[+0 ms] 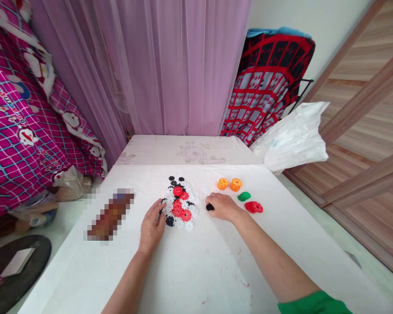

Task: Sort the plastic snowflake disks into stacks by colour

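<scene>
A loose pile of notched plastic discs lies in the middle of the table, with white discs (189,226), red discs (177,208) and black discs (170,221) mixed together. My left hand (153,224) is at the pile's left edge, its thumb and fingers curled about a black disc that they partly hide. To the right of the pile, my right hand (222,206) is closed round a small stack of black discs (210,207), held just over or on the table; I cannot tell which.
Beyond my right hand stand two orange disc stacks (222,183), with green discs (244,196) and red discs (254,206) nearer. A blurred brown-red item (110,216) lies on the left of the white-covered table (183,279). A white plastic bag (291,137) hangs at the back right corner.
</scene>
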Motion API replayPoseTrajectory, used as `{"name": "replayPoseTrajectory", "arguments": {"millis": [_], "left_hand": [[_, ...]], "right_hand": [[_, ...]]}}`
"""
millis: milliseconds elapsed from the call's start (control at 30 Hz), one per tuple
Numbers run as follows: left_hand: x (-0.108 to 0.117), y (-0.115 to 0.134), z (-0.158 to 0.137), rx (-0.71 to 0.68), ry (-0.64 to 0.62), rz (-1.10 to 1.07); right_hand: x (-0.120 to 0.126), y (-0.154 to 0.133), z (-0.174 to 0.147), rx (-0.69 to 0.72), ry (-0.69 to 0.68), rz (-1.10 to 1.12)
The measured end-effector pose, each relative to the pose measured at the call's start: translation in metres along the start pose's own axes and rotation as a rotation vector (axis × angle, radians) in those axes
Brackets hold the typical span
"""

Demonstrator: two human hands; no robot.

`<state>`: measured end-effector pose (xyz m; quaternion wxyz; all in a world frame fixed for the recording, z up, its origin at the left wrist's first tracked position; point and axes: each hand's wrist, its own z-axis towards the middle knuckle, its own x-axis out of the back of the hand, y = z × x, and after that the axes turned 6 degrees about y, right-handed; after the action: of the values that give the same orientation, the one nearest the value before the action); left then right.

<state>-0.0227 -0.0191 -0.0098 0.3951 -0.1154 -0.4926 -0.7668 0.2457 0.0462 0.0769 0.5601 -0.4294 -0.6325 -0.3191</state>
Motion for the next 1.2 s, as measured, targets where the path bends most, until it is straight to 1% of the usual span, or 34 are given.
{"name": "replayPoseTrajectory", "arguments": {"millis": [67,167,233,300,367,433,500,567,633,700,767,833,900,933,1000,1100,1133,1200], "left_hand": [[-0.001,0.000,0.000,-0.008,0.009,0.004],[-0.002,0.000,-0.001,-0.019,0.017,0.012],[-0.004,-0.002,-0.002,-0.019,0.018,0.017],[-0.005,-0.003,-0.002,-0.019,0.018,0.020],[-0.005,-0.004,-0.002,-0.026,0.017,0.022],[-0.006,-0.005,-0.003,-0.036,0.015,0.022],[-0.006,-0.005,-0.003,-0.042,0.018,0.021],[-0.007,-0.005,-0.003,-0.045,0.022,0.021],[-0.006,-0.005,-0.004,-0.048,0.021,0.030],[-0.006,-0.004,-0.004,-0.065,0.007,0.047],[-0.005,-0.001,-0.005,-0.115,-0.032,0.078],[-0.004,0.003,-0.005,-0.187,-0.096,0.137],[-0.002,0.009,-0.006,-0.246,-0.173,0.221],[-0.002,0.011,-0.006,-0.264,-0.207,0.261],[-0.001,0.015,-0.006,-0.277,-0.249,0.315],[-0.001,0.016,-0.007,-0.260,-0.243,0.328],[-0.001,0.016,-0.007,-0.247,-0.227,0.321],[-0.002,0.014,-0.007,-0.224,-0.194,0.299]], "right_hand": [[0.003,-0.003,0.002,0.020,0.021,0.015],[0.006,-0.016,0.013,0.084,0.116,0.056],[0.004,-0.032,0.025,0.159,0.189,0.083],[0.000,-0.049,0.040,0.269,0.238,0.105],[-0.007,-0.061,0.054,0.372,0.255,0.112],[-0.013,-0.065,0.067,0.415,0.262,0.117],[-0.017,-0.057,0.077,0.387,0.274,0.133],[-0.017,-0.042,0.082,0.319,0.279,0.145],[-0.013,-0.026,0.082,0.231,0.268,0.139],[-0.009,-0.018,0.078,0.158,0.266,0.131],[-0.007,-0.019,0.072,0.136,0.290,0.139],[-0.009,-0.026,0.065,0.187,0.304,0.159],[-0.013,-0.034,0.060,0.251,0.280,0.168],[-0.014,-0.035,0.059,0.257,0.261,0.160],[-0.015,-0.033,0.056,0.204,0.234,0.126],[-0.009,-0.023,0.053,0.068,0.213,0.059],[-0.006,-0.021,0.051,0.044,0.212,0.045],[-0.001,-0.023,0.047,0.051,0.214,0.046]]}}
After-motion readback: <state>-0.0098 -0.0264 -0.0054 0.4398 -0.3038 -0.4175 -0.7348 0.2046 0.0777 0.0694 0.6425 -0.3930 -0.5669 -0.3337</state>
